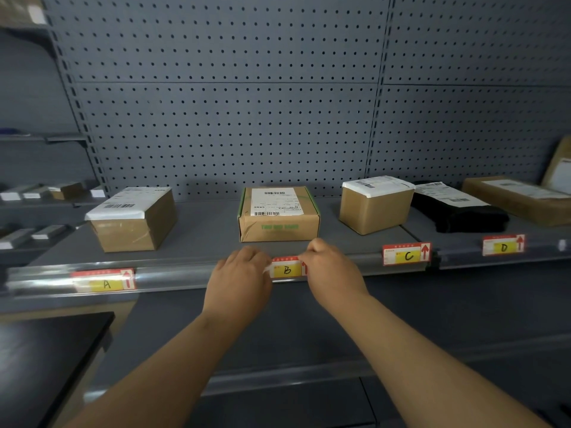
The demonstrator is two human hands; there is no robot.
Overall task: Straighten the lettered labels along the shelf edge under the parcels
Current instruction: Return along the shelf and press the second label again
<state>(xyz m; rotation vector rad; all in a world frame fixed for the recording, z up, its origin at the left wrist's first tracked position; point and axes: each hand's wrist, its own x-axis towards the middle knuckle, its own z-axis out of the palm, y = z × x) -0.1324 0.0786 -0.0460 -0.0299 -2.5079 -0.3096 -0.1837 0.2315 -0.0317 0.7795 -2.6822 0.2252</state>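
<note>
Label B (287,269) that I hold: yellow field, black letter, red-and-white border, red arrow. Pegboard (228,118): grey, regular dark hole grid. Middle parcel (278,216): brown, green print. Bag (460,211): black.

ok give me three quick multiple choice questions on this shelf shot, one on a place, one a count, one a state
1. Which parcel sits right behind label B? A) black bag B) box with green print C) long flat box
2. How many lettered labels show on the shelf edge? A) two B) four C) six
3. What are the left hand and right hand doing? A) hanging idle B) lifting a box C) gripping label B's ends

1 B: that box stands just above it.
2 B: label A, B, label C and label D are readable.
3 C: fingers curl on its two ends.
</note>
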